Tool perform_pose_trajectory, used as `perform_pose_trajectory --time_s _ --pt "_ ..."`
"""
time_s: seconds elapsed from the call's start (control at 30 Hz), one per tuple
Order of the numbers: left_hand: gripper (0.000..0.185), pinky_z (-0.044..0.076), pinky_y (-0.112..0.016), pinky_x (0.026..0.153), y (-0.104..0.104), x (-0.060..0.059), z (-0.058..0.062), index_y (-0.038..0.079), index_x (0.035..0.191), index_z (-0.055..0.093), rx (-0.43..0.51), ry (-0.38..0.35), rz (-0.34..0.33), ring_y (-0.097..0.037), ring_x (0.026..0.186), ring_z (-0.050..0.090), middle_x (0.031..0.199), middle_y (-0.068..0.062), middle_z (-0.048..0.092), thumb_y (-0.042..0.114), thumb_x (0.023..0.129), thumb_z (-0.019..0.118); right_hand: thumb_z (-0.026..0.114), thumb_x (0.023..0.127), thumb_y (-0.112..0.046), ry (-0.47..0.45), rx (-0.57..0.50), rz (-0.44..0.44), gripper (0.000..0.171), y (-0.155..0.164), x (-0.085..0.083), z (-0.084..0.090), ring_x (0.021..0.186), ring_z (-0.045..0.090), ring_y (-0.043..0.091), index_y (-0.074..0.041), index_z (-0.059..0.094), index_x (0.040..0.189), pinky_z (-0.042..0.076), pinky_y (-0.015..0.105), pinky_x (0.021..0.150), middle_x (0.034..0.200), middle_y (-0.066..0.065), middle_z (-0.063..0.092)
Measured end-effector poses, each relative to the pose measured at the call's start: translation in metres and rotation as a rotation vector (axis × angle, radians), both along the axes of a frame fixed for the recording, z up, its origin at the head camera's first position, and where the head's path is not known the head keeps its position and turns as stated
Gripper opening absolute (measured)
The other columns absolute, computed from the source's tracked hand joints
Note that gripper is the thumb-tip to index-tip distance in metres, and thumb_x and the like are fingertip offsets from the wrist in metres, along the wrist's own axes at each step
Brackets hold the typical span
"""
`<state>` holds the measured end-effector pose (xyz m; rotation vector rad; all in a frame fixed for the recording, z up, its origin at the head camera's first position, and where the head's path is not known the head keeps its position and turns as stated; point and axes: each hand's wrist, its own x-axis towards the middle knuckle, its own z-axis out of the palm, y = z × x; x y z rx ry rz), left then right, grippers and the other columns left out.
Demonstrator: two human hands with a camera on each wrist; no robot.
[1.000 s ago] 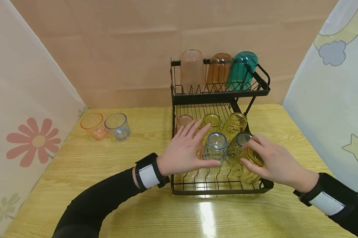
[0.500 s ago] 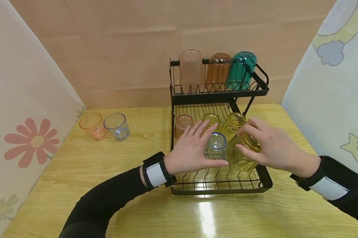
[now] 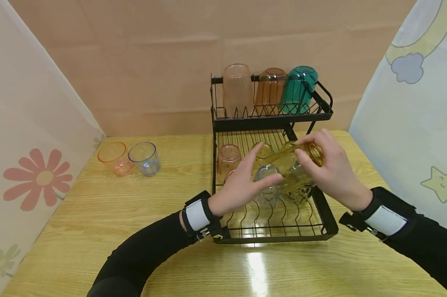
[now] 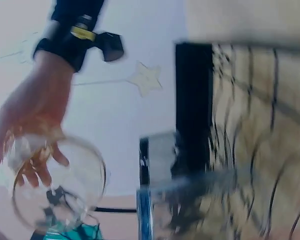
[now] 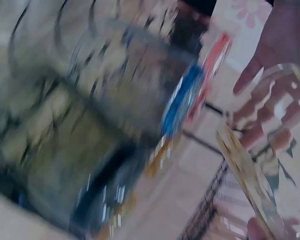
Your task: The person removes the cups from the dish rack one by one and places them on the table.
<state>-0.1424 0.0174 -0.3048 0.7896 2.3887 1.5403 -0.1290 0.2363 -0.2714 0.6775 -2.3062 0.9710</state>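
My right hand [image 3: 308, 149] grips a yellow ribbed glass [image 3: 286, 167] by its base end. It holds the glass on its side above the lower tier of the black wire rack [image 3: 275, 238]. My left hand [image 3: 263, 171] reaches to the glass's other end, with its thumb below and straight fingers behind, touching it. The left wrist view shows the glass [image 4: 55, 185] mouth-on in the right hand [image 4: 30, 115]. In the blurred right wrist view the glass [image 5: 275, 165] fills the right side, with the left hand's fingers [image 5: 275, 45] behind it.
Beneath the hands, upside down on the lower tier, are a blue-rimmed clear glass [image 3: 266, 194], a pink glass [image 3: 228, 156] and other yellow ones. The upper tier holds a pink tumbler [image 3: 237, 88], a brown glass [image 3: 269, 88] and a teal glass [image 3: 297, 88]. An orange cup [image 3: 113, 157] and a bluish cup [image 3: 144, 157] stand at the left of the table.
The right hand has lifted the yellow glass from the rack's front right and tipped it onto its side. The left hand has risen from the glasses to meet it.
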Motion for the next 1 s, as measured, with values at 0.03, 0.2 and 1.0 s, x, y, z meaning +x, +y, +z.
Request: perform_pose_trajectory --time_s 0.03,0.2,1.0 --pt "0.092 0.024 -0.055 0.109 -0.002 0.001 0.0 0.028 0.157 0.007 0.074 -0.064 0.005 -0.023 0.145 0.017 0.161 0.0 0.011 0.064 0.088 0.055 0.057 0.089 -0.006 -0.028 -0.044 -0.006 0.02 -0.005 -0.001 -0.001 0.082 0.041 0.014 0.003 0.063 0.105 0.029 0.028 0.067 0.093 0.004 0.05" --pt "0.082 0.019 -0.053 0.112 -0.008 0.005 0.003 0.019 0.156 0.01 0.396 -0.338 0.053 -0.027 0.144 0.018 0.159 -0.008 0.016 0.059 0.093 0.044 0.049 0.098 -0.007 -0.185 -0.275 0.005 0.021 -0.032 -0.006 -0.006 0.094 0.044 0.014 0.007 0.056 0.111 0.033 0.029 0.082 0.101 0.002 0.05" --pt "0.045 0.041 -0.036 0.079 -0.031 0.009 0.014 0.015 0.123 0.054 0.899 -0.44 0.452 -0.013 0.075 0.05 0.102 -0.003 0.052 0.051 0.098 0.046 0.052 0.095 -0.025 -0.136 -0.521 0.134 0.039 -0.127 -0.018 -0.027 0.095 0.044 0.018 0.005 0.046 0.12 0.038 0.032 0.081 0.108 0.013 0.043"
